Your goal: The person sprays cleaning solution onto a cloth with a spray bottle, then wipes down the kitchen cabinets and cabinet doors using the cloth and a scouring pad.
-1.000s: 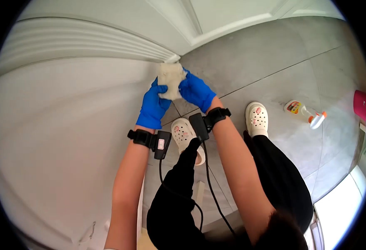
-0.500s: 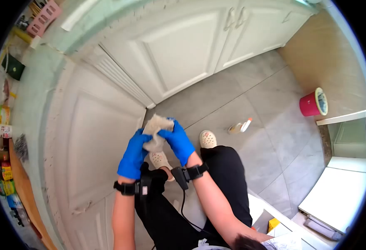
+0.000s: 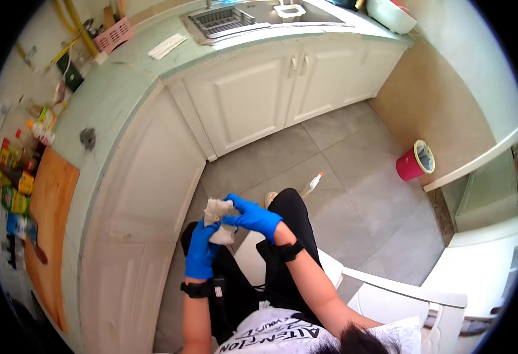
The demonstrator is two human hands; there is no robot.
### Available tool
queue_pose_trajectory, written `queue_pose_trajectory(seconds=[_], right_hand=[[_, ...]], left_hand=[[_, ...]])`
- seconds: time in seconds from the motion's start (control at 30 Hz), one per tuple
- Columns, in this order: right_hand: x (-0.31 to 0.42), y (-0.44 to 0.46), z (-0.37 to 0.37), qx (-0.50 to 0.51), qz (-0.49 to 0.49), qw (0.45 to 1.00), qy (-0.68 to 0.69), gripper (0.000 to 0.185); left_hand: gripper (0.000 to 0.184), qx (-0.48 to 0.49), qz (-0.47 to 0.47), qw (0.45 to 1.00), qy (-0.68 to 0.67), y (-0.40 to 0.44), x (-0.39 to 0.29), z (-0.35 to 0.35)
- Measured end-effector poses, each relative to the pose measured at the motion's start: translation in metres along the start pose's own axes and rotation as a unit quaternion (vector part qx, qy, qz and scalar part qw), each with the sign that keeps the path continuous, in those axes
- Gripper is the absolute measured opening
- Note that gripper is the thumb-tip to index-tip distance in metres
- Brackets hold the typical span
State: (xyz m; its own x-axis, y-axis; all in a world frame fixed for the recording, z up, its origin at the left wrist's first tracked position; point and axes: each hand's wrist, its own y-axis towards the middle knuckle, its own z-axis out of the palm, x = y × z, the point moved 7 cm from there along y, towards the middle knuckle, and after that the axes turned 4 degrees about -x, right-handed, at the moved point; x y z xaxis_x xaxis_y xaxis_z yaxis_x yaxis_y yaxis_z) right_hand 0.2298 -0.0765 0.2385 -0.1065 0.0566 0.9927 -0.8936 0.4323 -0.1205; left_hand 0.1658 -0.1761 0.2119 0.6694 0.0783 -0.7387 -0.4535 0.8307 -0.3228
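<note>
A crumpled off-white cloth point(image 3: 216, 211) is held up between my two blue-gloved hands, over my knees. My left hand point(image 3: 202, 252) is closed on its lower left side. From the right, my right hand point(image 3: 254, 217) pinches the cloth, its fingers lying over the edge. Part of the cloth hangs below the fingers, and the gloves hide some of it. On the floor beyond my knee stands a clear bottle with a white and orange top point(image 3: 312, 184).
White cabinets point(image 3: 250, 97) run beneath the green countertop point(image 3: 123, 79), which bears a wooden cutting board point(image 3: 55, 200) and a steel wool scrubber point(image 3: 87, 138). A sink point(image 3: 265, 16) is at the back. A pink bin point(image 3: 411, 165) stands right, and a white chair point(image 3: 400, 292) is under me.
My view has tilted up, bringing the sink and more countertop into sight. Both hands appear lower in view, still holding the cloth, and the right hand lies more sideways across it.
</note>
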Motion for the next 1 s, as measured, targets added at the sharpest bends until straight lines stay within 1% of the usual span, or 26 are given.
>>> queue_pose_trajectory(seconds=[0.03, 0.07, 0.1, 0.13, 0.17, 0.2, 0.23, 0.33, 0.4, 0.43, 0.47, 0.5, 0.57, 0.6, 0.67, 0.77, 0.93, 1.0], right_hand=[[-0.001, -0.008, -0.006, -0.032, 0.010, 0.999, -0.016, 0.040], [0.019, -0.018, -0.009, -0.026, -0.027, 0.999, -0.006, 0.037], [0.018, -0.021, -0.012, 0.011, 0.005, 0.999, 0.039, 0.042], [0.028, -0.025, -0.020, -0.038, -0.038, 0.998, -0.020, 0.036], [0.022, -0.027, -0.027, -0.076, -0.003, 0.992, 0.103, 0.033], [0.030, -0.029, -0.035, -0.116, -0.013, 0.992, 0.055, 0.031], [0.021, -0.026, -0.041, -0.123, -0.020, 0.986, 0.108, 0.030], [0.012, -0.025, -0.041, -0.128, 0.010, 0.980, 0.150, 0.028], [0.007, -0.022, -0.027, -0.094, 0.018, 0.985, 0.143, 0.028], [0.007, -0.017, -0.025, -0.070, 0.029, 0.987, 0.142, 0.029], [0.005, -0.013, -0.015, -0.057, 0.037, 0.988, 0.141, 0.029], [0.001, -0.009, -0.003, -0.023, 0.050, 0.990, 0.129, 0.029], [-0.008, -0.004, 0.016, 0.033, 0.072, 0.991, 0.110, 0.030], [-0.012, -0.002, 0.023, 0.039, 0.076, 0.991, 0.108, 0.030], [-0.020, 0.005, 0.032, 0.048, 0.086, 0.991, 0.089, 0.030], [-0.037, 0.012, 0.037, 0.053, 0.110, 0.988, 0.089, 0.030], [-0.044, 0.016, 0.045, 0.044, 0.131, 0.986, 0.097, 0.031], [-0.041, 0.014, 0.046, 0.037, 0.127, 0.987, 0.094, 0.032]], left_hand=[[0.041, 0.012, 0.020, 1.000, -0.002, 0.003, 0.001, -0.008], [0.041, 0.016, 0.029, 0.999, -0.010, -0.013, -0.021, 0.016], [0.040, 0.023, 0.023, 0.999, -0.014, -0.013, -0.022, 0.010], [0.040, 0.003, 0.052, 0.998, -0.016, -0.020, -0.031, 0.009], [0.040, -0.019, 0.066, 0.997, -0.034, -0.020, -0.033, 0.000], [0.039, -0.015, 0.074, 0.996, -0.040, -0.023, -0.038, 0.000], [0.039, -0.035, 0.085, 0.995, -0.048, -0.025, -0.036, -0.006], [0.039, -0.076, 0.105, 0.989, -0.071, -0.040, -0.036, -0.016], [0.039, -0.092, 0.109, 0.986, -0.083, -0.049, -0.037, -0.026], [0.039, -0.116, 0.103, 0.984, -0.084, -0.048, -0.037, -0.031], [0.039, -0.137, 0.097, 0.982, -0.092, -0.050, -0.034, -0.045], [0.039, -0.148, 0.100, 0.979, -0.097, -0.050, -0.030, -0.061], [0.047, -0.151, 0.125, 0.969, -0.148, -0.052, -0.022, -0.093], [0.047, -0.157, 0.128, 0.967, -0.153, -0.055, -0.019, -0.105], [0.039, -0.189, 0.122, 0.956, -0.187, -0.062, -0.023, -0.120], [0.040, -0.195, 0.139, 0.946, -0.219, -0.075, -0.030, -0.123], [0.044, -0.203, 0.122, 0.947, -0.215, -0.078, -0.043, -0.126], [0.046, -0.249, 0.132, 0.933, -0.223, -0.077, -0.044, -0.139]])
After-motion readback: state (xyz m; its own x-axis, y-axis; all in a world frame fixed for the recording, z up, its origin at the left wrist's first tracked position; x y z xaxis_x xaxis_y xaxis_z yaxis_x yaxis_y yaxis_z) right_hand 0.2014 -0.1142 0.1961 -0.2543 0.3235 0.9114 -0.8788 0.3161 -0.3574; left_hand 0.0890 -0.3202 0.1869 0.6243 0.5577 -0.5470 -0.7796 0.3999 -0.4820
